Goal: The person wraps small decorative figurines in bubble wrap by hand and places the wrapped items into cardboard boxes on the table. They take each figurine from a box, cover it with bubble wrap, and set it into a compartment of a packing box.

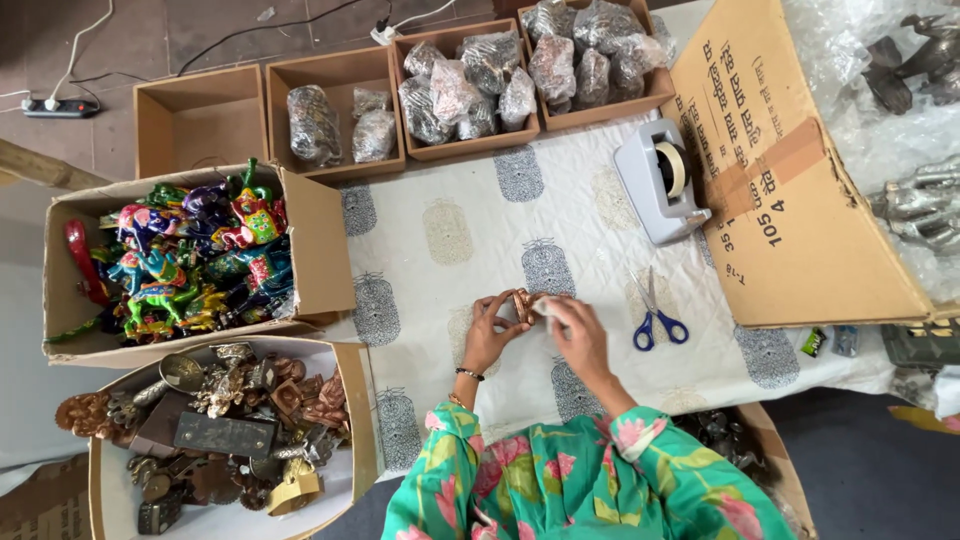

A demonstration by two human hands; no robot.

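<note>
Green floral sleeves (560, 480) fill the bottom edge, closest to the lens. At far left, a carton of brass and metal trinkets (225, 430) sits below a carton of brightly painted animal figurines (190, 260). Moving right, the left hand (490, 330) curls its fingers around a small copper-coloured piece (521, 304), which is held just above the printed white cloth (450, 240) at table centre. The right hand (575, 335) meets it from the other side, fingertips pinched on the same piece together with a scrap of pale wrapping. Just beyond lie blue-handled scissors (655, 318), then a grey tape dispenser (660, 180) against a flattened cardboard box (800, 200).
</note>
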